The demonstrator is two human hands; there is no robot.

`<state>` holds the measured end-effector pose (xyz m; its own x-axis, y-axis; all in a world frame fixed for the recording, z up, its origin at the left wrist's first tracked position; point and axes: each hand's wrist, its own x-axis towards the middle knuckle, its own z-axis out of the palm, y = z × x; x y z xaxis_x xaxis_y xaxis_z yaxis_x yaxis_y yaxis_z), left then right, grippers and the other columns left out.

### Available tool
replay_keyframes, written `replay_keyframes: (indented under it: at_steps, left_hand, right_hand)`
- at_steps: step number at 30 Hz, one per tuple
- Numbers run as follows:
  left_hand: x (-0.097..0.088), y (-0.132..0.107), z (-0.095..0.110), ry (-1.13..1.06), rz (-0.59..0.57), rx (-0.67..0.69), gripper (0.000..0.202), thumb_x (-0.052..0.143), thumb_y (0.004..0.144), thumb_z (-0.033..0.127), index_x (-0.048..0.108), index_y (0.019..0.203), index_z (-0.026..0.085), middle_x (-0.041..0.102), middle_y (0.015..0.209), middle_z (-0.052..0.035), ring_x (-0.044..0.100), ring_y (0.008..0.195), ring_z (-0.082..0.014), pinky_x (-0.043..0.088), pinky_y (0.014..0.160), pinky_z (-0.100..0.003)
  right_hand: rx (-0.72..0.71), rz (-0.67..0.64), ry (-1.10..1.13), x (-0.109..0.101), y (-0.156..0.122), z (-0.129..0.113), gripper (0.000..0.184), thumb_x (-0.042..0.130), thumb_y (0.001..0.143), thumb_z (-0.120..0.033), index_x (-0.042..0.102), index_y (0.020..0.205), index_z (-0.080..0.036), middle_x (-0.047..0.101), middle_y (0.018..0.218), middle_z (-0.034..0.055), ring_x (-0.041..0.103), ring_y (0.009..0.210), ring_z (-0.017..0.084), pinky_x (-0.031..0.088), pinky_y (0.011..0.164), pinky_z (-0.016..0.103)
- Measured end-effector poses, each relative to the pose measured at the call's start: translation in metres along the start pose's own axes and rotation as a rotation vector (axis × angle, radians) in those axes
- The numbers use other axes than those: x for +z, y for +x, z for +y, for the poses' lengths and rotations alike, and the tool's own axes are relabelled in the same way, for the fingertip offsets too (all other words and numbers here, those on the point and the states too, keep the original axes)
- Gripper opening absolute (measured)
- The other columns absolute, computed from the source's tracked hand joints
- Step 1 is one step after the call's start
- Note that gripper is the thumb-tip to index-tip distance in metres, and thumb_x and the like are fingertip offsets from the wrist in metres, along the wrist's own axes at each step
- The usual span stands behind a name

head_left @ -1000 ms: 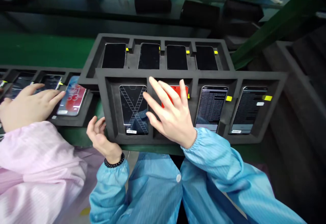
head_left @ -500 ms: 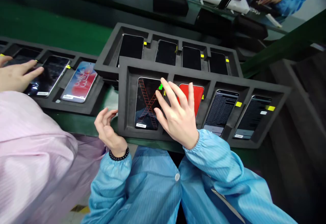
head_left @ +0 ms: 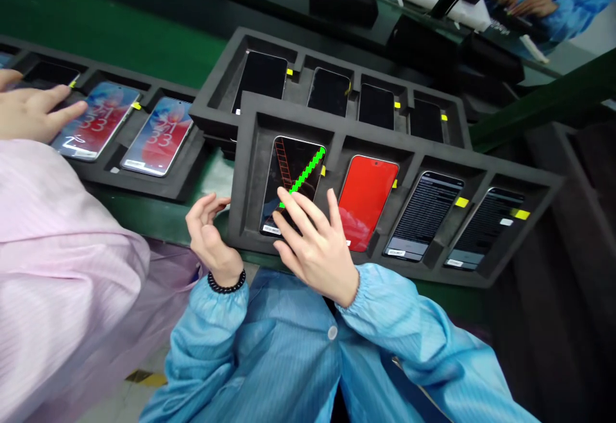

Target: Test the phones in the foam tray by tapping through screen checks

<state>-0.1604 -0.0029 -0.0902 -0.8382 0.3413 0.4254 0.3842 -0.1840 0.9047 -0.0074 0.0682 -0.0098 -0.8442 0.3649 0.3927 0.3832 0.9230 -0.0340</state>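
My right hand (head_left: 320, 246) is spread over the leftmost phone (head_left: 301, 160) in the near tray, a fingertip at the lower end of a green diagonal band on its black screen. Part of a red-lined X pattern shows there too; the hand hides the screen's lower right. Beside it lies a phone with an all-red screen (head_left: 369, 198). My left hand (head_left: 212, 237) has loosely curved fingers and holds nothing; its fingertips are close to the left edge of the near dark foam tray (head_left: 239, 211). I cannot tell if they touch it.
Two phones with text screens (head_left: 426, 214) fill the near tray's right slots. Behind stands another tray (head_left: 206, 105) of dark-screened phones. At left, a co-worker's hand (head_left: 33, 112) is over a third tray (head_left: 166, 189). Across the bench are another person's hands (head_left: 524, 0).
My right hand has slid down and left across the phone, and the green mark has grown into a long diagonal. A phone under the co-worker's hand now shows a colourful screen.
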Motion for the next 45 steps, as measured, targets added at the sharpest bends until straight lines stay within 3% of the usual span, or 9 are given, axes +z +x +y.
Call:
replay_keyframes:
  at_steps: [9, 13, 18, 25, 33, 45]
  left_hand:
    - [0.001, 0.000, -0.002, -0.009, 0.027, -0.022, 0.041, 0.043, 0.100, 0.050, 0.065, 0.118, 0.021, 0.070, 0.103, -0.0098, 0.068, 0.097, -0.0246, 0.055, 0.088, -0.042]
    - [0.001, 0.000, -0.001, -0.011, 0.024, -0.030, 0.042, 0.043, 0.099, 0.052, 0.064, 0.119, 0.021, 0.070, 0.103, -0.0102, 0.068, 0.097, -0.0239, 0.055, 0.087, -0.041]
    - [0.000, 0.000, -0.001, -0.028, 0.021, -0.035, 0.040, 0.042, 0.101, 0.044, 0.064, 0.119, 0.016, 0.069, 0.103, -0.0108, 0.068, 0.098, -0.0225, 0.055, 0.088, -0.040]
    - [0.000, 0.001, -0.002, -0.021, 0.032, -0.035, 0.041, 0.043, 0.100, 0.047, 0.063, 0.117, 0.016, 0.069, 0.101, -0.0088, 0.068, 0.096, -0.0211, 0.054, 0.087, -0.037]
    - [0.001, 0.001, 0.000, -0.033, 0.034, -0.033, 0.041, 0.042, 0.100, 0.046, 0.063, 0.116, 0.015, 0.069, 0.101, -0.0083, 0.068, 0.095, -0.0196, 0.054, 0.087, -0.036]
    - [0.000, 0.000, -0.001, -0.059, 0.027, -0.024, 0.038, 0.043, 0.101, 0.041, 0.065, 0.117, 0.015, 0.069, 0.102, -0.0102, 0.068, 0.096, -0.0214, 0.054, 0.087, -0.040]
  right_hand:
    - [-0.116, -0.144, 0.154, 0.008, 0.000, -0.010, 0.032, 0.048, 0.103, -0.034, 0.072, 0.115, -0.015, 0.052, 0.156, 0.0128, 0.048, 0.144, 0.026, 0.029, 0.129, 0.057]
    - [-0.144, -0.080, 0.203, -0.003, 0.011, 0.006, 0.032, 0.045, 0.104, -0.035, 0.072, 0.115, -0.021, 0.054, 0.156, 0.0084, 0.049, 0.143, 0.023, 0.024, 0.131, 0.055]
    - [-0.013, 0.089, 0.030, -0.019, 0.045, 0.037, 0.035, 0.044, 0.105, -0.036, 0.066, 0.128, -0.021, 0.051, 0.158, 0.0094, 0.045, 0.146, 0.027, 0.018, 0.131, 0.060]
    - [0.079, 0.039, -0.078, -0.013, 0.077, 0.051, 0.035, 0.048, 0.104, -0.037, 0.064, 0.133, -0.025, 0.042, 0.164, 0.0070, 0.041, 0.150, 0.031, 0.013, 0.130, 0.065]
    - [-0.012, 0.058, -0.099, -0.015, 0.051, 0.044, 0.035, 0.046, 0.105, -0.034, 0.066, 0.129, -0.019, 0.046, 0.161, 0.0134, 0.046, 0.146, 0.029, 0.022, 0.128, 0.064]
    - [-0.022, -0.044, -0.074, -0.020, -0.007, 0.023, 0.034, 0.050, 0.104, -0.032, 0.067, 0.128, -0.017, 0.055, 0.154, 0.0124, 0.052, 0.139, 0.025, 0.018, 0.131, 0.056]
